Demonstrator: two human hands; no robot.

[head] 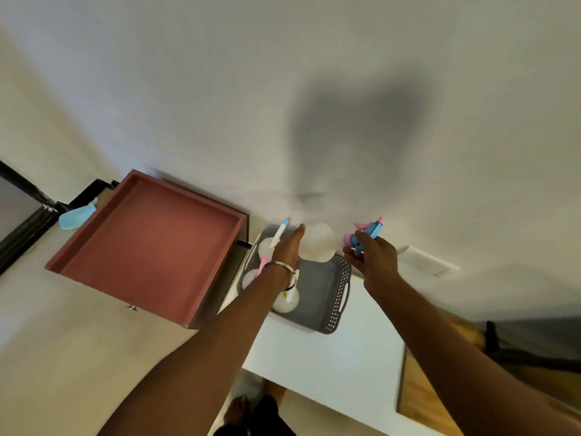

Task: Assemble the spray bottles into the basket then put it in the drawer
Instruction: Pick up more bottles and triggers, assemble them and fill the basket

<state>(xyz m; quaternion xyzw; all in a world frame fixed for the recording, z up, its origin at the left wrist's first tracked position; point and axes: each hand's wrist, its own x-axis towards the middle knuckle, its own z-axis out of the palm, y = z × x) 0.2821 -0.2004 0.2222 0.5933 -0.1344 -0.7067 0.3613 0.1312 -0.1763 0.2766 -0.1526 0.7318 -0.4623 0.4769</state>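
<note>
My left hand (287, 247) grips the white body of a spray bottle (317, 242), held sideways above the grey basket (323, 297). My right hand (372, 258) is closed on that bottle's blue and pink trigger head (369, 232). Inside the basket's left half lie other white bottles (284, 302) with coloured spray heads, partly hidden by my left wrist. One white and blue spray head (279, 232) sticks up at the basket's far left corner. To the left, the red-brown drawer (151, 250) stands pulled open with nothing in it.
The basket rests on a white tabletop (330, 366) against a white wall. A light blue object (77, 215) lies beyond the drawer's far left corner, beside a black frame (28, 221). A white wall plate (427, 262) is at the right. My foot (237, 410) shows below.
</note>
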